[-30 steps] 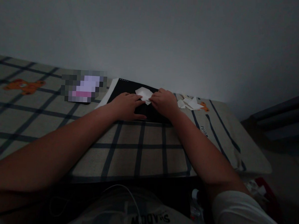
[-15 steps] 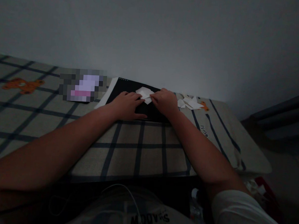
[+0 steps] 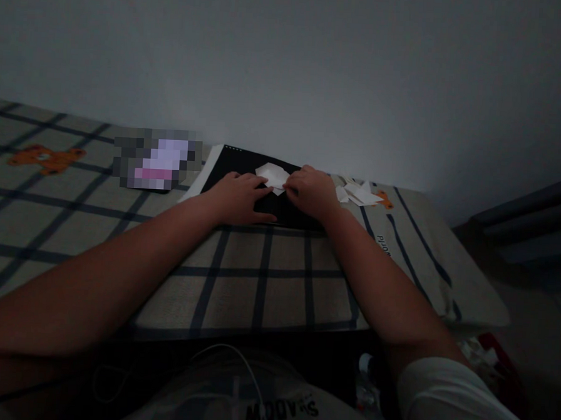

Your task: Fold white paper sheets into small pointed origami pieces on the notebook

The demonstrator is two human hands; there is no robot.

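A small folded white paper lies on a black board with a white edge. My left hand rests on the board with thumb and fingers apart, its fingertips touching the paper's left side. At the paper's right edge, my right hand pinches with thumb and fingers together. More white paper pieces lie in a loose pile to the right of my right hand.
A checked cloth with orange bear prints covers the surface, up against a grey wall. On the left lies a blurred-out purple and pink object. Below the front edge are a clear bottle and a white cable.
My right hand has shifted very slightly at the paper's right edge. My left hand stays where it was.
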